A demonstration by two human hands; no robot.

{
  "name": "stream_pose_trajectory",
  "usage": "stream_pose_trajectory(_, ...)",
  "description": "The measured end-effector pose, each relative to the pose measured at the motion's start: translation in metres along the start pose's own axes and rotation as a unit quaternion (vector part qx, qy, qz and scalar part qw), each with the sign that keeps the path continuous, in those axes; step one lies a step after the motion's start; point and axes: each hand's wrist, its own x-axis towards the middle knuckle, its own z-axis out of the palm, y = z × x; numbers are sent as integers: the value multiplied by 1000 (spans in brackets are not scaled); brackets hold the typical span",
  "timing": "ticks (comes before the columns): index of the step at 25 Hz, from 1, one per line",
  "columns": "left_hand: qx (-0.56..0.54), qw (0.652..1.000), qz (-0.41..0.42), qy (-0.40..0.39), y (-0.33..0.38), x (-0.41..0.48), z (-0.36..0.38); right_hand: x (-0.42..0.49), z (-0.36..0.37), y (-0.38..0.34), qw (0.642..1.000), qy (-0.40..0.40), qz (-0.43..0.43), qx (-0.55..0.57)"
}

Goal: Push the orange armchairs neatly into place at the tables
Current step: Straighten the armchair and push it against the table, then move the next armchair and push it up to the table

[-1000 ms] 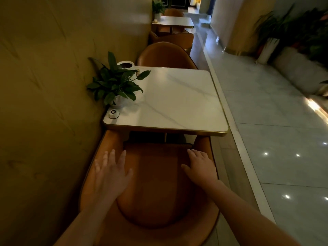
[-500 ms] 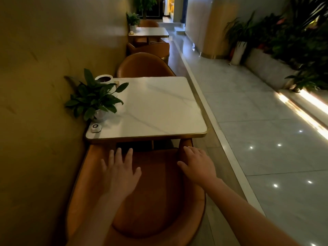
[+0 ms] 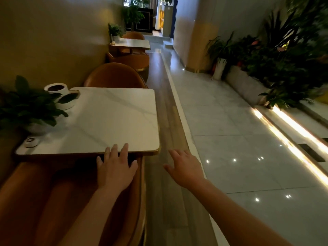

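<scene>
Both grips have come off the pushing hold they had on the near armchair (image 3: 53,192). The right grip (image 3: 185,168) has swung out past the marble counter (image 3: 110,118)'s aisle-side corner and hangs over the wooden floor strip (image 3: 165,107), fingers straight and spread, touching nothing. The left grip (image 3: 116,169) has slid toward the same corner. It is flat and spread over the armchair's aisle-side arm, fingertips at the counter's near edge, though I cannot tell whether the palm touches the arm.

The near armchair's front is tucked beneath the counter's near edge, so that one looks done.

The far armchair (image 3: 115,75) stands against the counter's far edge and appears already in place. Beyond it, the third armchair (image 3: 129,61) has its back turned toward the counter.

The row runs straight away from the counter along the wall, so the next push probably lies directly ahead. The right grip, on the counter's aisle side, is the nearer one to lead.
</scene>
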Motion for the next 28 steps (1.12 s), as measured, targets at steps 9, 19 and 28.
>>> stream_pose_trajectory(9, 10, 1000, -3, 3, 134, 61, 0, 47, -59, 129, 1000, 9, 15, -3)
stream_pose_trajectory(19, -15, 1000, -14, -21, 186, 194, 9, 184, -73, 193, 1000, -8, 3, -6)
stream_pose_trajectory(28, 16, 999, -45, -25, 204, 324, 9, 334, -83, 228, 999, 0, -31, 11)
